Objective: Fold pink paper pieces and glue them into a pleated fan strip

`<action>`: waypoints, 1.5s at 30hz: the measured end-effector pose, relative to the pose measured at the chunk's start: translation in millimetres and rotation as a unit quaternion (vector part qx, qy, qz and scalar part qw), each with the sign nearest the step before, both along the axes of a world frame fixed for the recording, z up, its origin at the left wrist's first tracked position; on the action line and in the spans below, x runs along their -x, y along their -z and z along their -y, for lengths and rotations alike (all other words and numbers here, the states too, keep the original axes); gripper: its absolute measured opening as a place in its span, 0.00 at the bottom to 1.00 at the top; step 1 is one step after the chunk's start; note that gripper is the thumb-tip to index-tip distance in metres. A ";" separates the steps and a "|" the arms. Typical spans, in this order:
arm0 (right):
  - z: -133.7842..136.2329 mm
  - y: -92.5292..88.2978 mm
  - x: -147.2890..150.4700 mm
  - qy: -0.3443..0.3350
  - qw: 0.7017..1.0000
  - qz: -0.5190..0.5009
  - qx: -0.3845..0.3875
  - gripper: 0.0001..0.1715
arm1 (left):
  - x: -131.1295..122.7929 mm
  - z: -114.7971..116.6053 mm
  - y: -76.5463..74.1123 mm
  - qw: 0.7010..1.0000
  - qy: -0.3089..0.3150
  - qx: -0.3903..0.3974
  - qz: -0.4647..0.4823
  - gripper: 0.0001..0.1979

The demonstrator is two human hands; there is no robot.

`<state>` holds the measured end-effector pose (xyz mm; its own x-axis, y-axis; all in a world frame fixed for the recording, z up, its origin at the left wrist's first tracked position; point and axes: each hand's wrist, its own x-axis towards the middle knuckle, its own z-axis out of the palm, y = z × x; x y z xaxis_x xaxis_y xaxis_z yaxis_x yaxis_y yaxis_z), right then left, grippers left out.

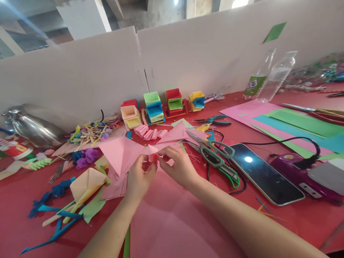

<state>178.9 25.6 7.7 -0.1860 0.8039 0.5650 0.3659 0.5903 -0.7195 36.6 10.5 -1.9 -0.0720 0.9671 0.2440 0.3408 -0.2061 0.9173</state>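
Observation:
Both hands meet above the red table [295, 218], pinching a small folded pink paper piece [153, 153] between them. My left hand [139, 177] grips it from below with curled fingers. My right hand [178, 165] holds its right side with thumb and fingertips. A large pink sheet [172, 222] lies under my forearms. Folded pink triangles [120, 152] rest just behind the hands.
Green-handled scissors [215, 154], a phone [266, 172] and a purple glue gun [298, 168] lie to the right. Coloured paper boxes [154, 105] stand by the white partition. Coloured sheets [290, 122], two bottles [268, 77], sticks, paper flowers and a metal kettle [29, 127] surround the area.

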 end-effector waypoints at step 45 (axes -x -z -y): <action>9.0 3.9 9.7 0.018 0.995 0.080 -0.061 0.20 | -1.5 -0.8 15.9 0.993 0.010 -0.110 -0.033 0.16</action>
<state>169.2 16.6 3.7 -0.2537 0.7391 0.6239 0.4918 0.6540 -0.5748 38.1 11.4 -17.7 -0.0304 0.8911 0.4528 0.3933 -0.4058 0.8250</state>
